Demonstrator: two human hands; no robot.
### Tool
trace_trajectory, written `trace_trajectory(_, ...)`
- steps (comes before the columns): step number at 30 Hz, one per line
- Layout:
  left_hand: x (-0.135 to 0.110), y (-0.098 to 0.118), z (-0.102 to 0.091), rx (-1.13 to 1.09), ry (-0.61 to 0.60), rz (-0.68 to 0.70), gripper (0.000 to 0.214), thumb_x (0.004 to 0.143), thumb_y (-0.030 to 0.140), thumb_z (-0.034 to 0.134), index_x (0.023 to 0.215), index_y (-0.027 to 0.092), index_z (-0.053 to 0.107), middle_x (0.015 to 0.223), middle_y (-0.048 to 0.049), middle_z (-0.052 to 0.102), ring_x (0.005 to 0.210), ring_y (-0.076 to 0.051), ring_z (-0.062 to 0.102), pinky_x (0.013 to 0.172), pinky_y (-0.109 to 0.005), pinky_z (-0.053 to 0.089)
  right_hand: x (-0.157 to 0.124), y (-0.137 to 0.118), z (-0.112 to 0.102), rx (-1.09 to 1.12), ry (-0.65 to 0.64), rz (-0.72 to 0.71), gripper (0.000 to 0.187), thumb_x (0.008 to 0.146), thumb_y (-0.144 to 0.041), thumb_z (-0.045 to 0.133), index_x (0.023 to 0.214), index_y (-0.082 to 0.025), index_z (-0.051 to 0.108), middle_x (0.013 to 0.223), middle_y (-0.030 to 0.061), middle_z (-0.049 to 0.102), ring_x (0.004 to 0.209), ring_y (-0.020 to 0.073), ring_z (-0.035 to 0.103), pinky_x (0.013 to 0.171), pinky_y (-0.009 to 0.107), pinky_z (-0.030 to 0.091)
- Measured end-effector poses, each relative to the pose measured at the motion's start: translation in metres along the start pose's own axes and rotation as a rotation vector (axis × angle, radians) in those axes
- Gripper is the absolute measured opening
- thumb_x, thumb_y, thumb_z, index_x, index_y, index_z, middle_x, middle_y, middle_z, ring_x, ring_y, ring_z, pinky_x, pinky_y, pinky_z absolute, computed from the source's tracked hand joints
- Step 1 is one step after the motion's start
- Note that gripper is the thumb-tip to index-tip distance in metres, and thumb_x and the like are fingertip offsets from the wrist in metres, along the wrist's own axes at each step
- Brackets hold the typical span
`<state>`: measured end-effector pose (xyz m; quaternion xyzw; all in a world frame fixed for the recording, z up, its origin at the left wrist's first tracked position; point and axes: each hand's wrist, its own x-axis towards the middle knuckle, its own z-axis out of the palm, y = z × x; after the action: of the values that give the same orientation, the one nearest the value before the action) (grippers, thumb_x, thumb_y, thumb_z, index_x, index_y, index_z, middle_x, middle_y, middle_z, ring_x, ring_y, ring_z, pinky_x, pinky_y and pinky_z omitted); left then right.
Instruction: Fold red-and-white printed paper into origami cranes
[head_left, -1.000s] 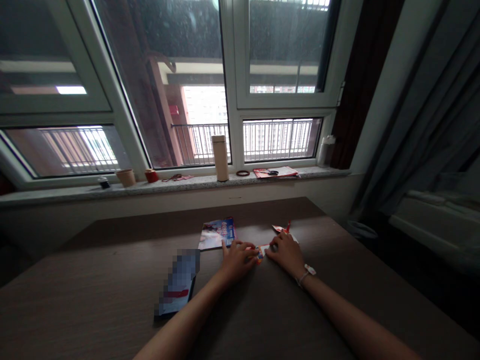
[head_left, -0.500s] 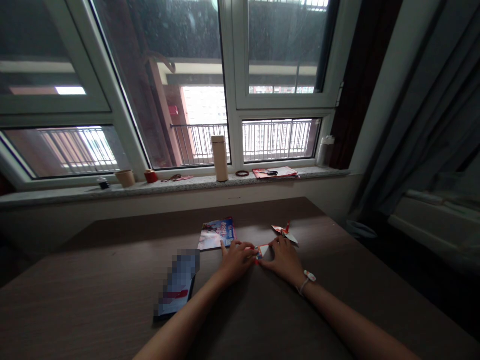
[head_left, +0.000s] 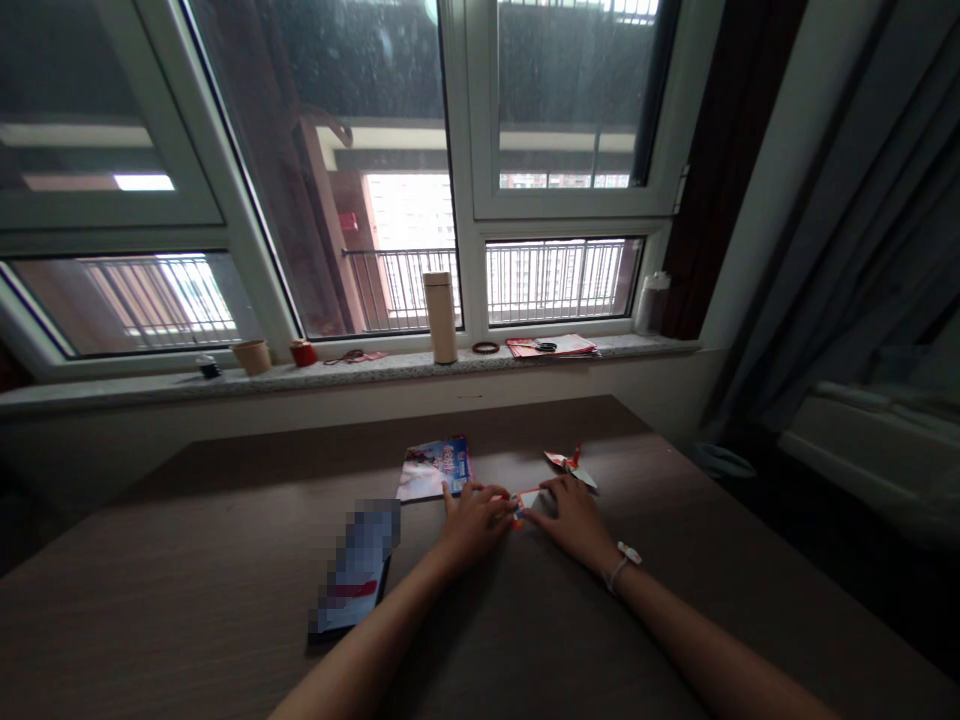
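A small piece of folded paper, white with orange and coloured patches, lies on the table between my hands. My left hand presses its fingertips on the left part, its fingers bent and covering some of it. On the other side, my right hand has its thumb and curved fingers at the paper's right edges. A bracelet circles my right wrist. Just beyond the right hand sits a folded paper crane in red and white. The exact folds of the paper are too small to make out.
A printed booklet lies beyond my left hand on the brown table. A phone-like device, blurred out, is beside my left forearm. The windowsill holds a tan flask, a paper cup and scissors on red papers.
My right hand has shifted slightly to the right, its thumb moving along the folded paper. The left hand has hardly moved and stays on the paper.
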<state>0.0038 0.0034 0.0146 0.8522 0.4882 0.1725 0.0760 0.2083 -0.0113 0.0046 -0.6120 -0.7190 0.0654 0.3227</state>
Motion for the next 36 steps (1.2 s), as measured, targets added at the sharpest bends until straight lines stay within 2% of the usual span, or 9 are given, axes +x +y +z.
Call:
trace_trajectory(4,0.0000,-0.0007,0.0017,0.005,0.022,0.002,0.023,0.090,0.040,0.056,0.111,0.041,0.065,0.125,0.0031,0.061,0.122,-0.030,0.042,0.103,-0.076,0.002,0.0026,0.0034,-0.0030,0.110,-0.028,-0.017,0.019,0.082,-0.032,0.060,0.093,-0.023,0.072,0.102,0.0064,0.061,0.102,0.0216,0.055,0.093,0.033,0.040)
trace_trajectory(6,0.0001,-0.0010,0.0020,0.010,0.027,0.004,0.023,0.089,0.041,0.057,0.111,0.042,0.065,0.125,0.0032,0.061,0.121,-0.030,0.042,0.103,-0.076,0.002,0.0027,0.0031,-0.0040,0.141,-0.051,-0.037,0.016,0.082,-0.031,0.060,0.085,-0.026,0.075,0.098,0.0043,0.062,0.098,0.0199,0.056,0.091,0.033,0.040)
trace_trajectory(10,0.0000,0.0004,0.0006,0.002,0.026,-0.001,0.022,0.089,0.042,0.056,0.109,0.041,0.065,0.125,0.0037,0.061,0.121,-0.030,0.042,0.104,-0.075,0.002,0.0012,0.0008,-0.0031,0.141,-0.082,-0.071,0.014,0.080,-0.035,0.064,0.082,-0.029,0.076,0.098,0.0029,0.063,0.100,0.0195,0.055,0.093,0.034,0.037)
trace_trajectory(18,-0.0002,0.0024,-0.0011,0.009,0.022,0.001,0.023,0.088,0.041,0.057,0.109,0.039,0.066,0.125,0.0023,0.060,0.120,-0.030,0.042,0.105,-0.073,0.004,-0.0004,-0.0039,-0.0044,0.080,-0.060,-0.007,0.015,0.080,-0.034,0.063,0.083,-0.030,0.077,0.102,0.0038,0.062,0.102,0.0208,0.054,0.093,0.033,0.039)
trace_trajectory(29,0.0000,0.0014,-0.0013,-0.009,0.011,-0.010,0.024,0.088,0.040,0.058,0.110,0.041,0.066,0.126,0.0027,0.060,0.121,-0.030,0.041,0.107,-0.070,0.005,0.0039,-0.0037,-0.0041,-0.178,0.036,0.030,0.027,0.090,-0.035,0.050,0.095,-0.028,0.075,0.105,0.0083,0.060,0.100,0.0233,0.055,0.088,0.035,0.041)
trace_trajectory(36,0.0008,0.0026,-0.0018,-0.011,0.010,-0.012,0.023,0.088,0.040,0.058,0.110,0.041,0.066,0.126,0.0033,0.060,0.121,-0.030,0.042,0.104,-0.074,0.004,0.0059,-0.0011,0.0003,-0.219,0.050,0.044,0.031,0.093,-0.033,0.044,0.099,-0.027,0.074,0.108,0.0098,0.059,0.103,0.0248,0.054,0.086,0.036,0.042)
